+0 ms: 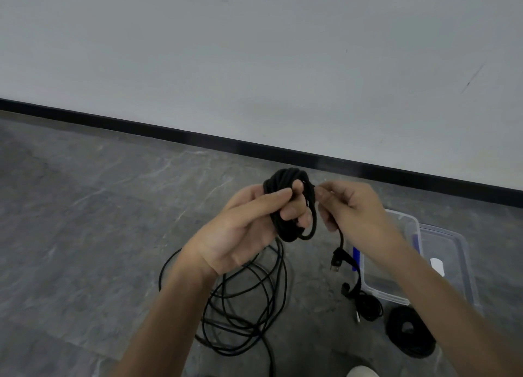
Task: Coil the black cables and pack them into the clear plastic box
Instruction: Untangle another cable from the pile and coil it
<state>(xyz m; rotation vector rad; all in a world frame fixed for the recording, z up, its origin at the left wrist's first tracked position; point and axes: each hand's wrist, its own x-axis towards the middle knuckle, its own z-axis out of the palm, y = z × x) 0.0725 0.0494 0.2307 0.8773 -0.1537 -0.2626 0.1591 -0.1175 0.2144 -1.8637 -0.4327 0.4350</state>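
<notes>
Your left hand grips the coiled black cable, fingers curled through its loops; your right hand pinches the free tail beside it. Keep the loops tight, wrap the tail snugly, then lower it into the clear plastic box on the floor

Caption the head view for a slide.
Left hand grips a coiled black cable while right hand holds its hanging end.

Left hand grips coiled cable; right hand pinches.
</notes>
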